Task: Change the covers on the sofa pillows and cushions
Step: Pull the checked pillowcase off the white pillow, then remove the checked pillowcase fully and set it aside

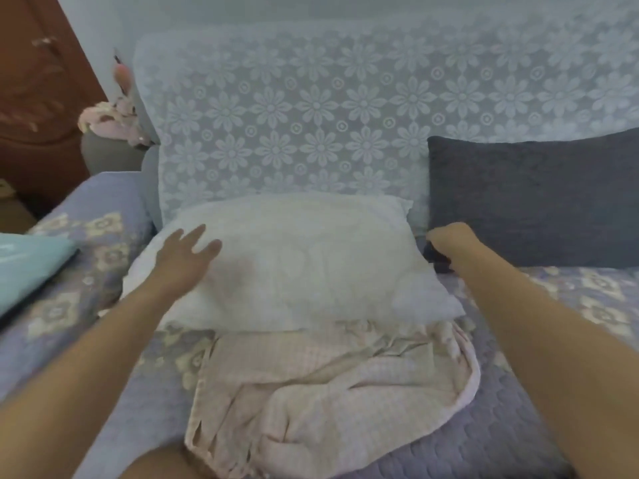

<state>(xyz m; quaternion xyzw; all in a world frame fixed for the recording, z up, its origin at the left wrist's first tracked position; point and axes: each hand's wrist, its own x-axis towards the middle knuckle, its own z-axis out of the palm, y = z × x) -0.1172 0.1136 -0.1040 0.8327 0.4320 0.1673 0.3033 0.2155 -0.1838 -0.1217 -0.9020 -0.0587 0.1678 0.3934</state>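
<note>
The bare white pillow (294,261) is lying on the sofa, its crumpled pink cover (328,402) already off. The left hand (185,252) is resting flat on it; the right hand (449,242) is pinching a dark cloth (436,255). A new cover is still needed.

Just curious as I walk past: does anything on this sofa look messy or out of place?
Yes. A pink cover lies crumpled on the seat, and the white pillow behind it is bare. The grey pillow still wears its cover.
</note>
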